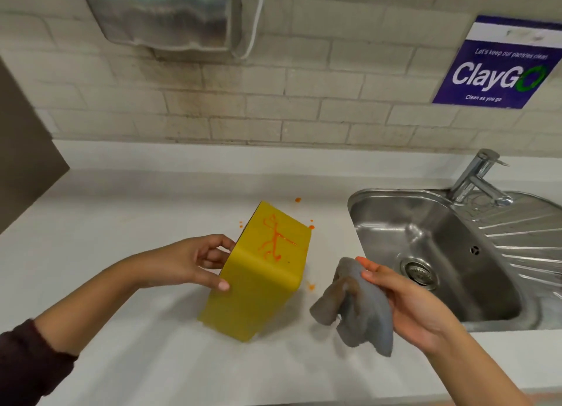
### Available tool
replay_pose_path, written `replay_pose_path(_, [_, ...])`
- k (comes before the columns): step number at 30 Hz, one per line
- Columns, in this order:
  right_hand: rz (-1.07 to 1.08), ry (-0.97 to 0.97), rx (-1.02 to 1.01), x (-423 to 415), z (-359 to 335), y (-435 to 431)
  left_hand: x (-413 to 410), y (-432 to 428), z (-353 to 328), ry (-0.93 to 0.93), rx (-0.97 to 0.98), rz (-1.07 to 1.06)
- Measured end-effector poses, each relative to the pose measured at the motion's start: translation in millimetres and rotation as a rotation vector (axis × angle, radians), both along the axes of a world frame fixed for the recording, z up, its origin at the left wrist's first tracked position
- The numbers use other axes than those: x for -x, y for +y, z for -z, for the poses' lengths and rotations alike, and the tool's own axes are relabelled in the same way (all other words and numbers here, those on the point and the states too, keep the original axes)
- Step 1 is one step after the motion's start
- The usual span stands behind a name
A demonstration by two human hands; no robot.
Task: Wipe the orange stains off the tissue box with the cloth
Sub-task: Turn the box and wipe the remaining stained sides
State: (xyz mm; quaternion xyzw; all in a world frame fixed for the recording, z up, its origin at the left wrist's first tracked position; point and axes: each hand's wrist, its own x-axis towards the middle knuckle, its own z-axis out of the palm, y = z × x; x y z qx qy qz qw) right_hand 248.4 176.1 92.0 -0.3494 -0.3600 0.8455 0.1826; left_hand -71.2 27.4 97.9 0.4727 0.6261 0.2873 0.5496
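Observation:
A yellow tissue box (258, 287) stands on end and tilted on the white counter (121, 329). Orange stains (273, 239) streak its upward-facing side. My left hand (200, 261) grips the box's left edge, thumb on the front face and fingers behind. To the right of the box, my right hand (404, 302) holds a crumpled grey cloth (359, 308), which hangs loosely above the counter. The cloth is apart from the box.
Small orange spots (298, 200) dot the counter behind and beside the box. A steel sink (431, 253) with a tap (477, 177) lies to the right. A metal dispenser (170, 13) and a blue sign (498, 67) hang on the tiled wall.

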Motion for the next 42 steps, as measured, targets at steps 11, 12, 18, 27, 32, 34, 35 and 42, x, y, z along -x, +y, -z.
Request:
replay_pose_path(11, [-0.630,-0.337,-0.755,15.7,-40.9,20.2,-6.1,-18.6,7.5,0.052,-0.048,-0.069])
replay_pose_path(12, [-0.691,-0.412,-0.917,19.0,-46.7,18.8,-7.9,-18.8,7.6,0.053,-0.054,-0.084])
replay_pose_path(18, [-0.830,-0.596,-1.394,33.1,-60.5,6.9,-11.9,-17.7,6.5,0.086,-0.050,-0.091])
replay_pose_path(27, [-0.448,-0.537,-1.765,17.0,-54.3,8.3,-7.4,-13.0,2.6,0.130,-0.053,-0.034])
replay_pose_path(32, [-0.018,-0.349,-1.322,21.3,-27.0,18.9,-5.4,-8.7,-3.6,0.165,-0.028,0.045])
replay_pose_path(34, [0.103,-0.218,-1.168,31.5,-21.2,17.3,-10.9,-6.1,-6.4,0.166,-0.041,0.059])
replay_pose_path(35, [0.139,-0.172,-1.119,36.8,-19.5,15.2,-15.3,-5.0,-6.5,0.172,-0.057,0.057])
replay_pose_path(42, [0.207,-0.203,-1.193,87.9,-9.4,-4.2,-34.7,-7.0,11.0,0.236,-0.203,-0.060])
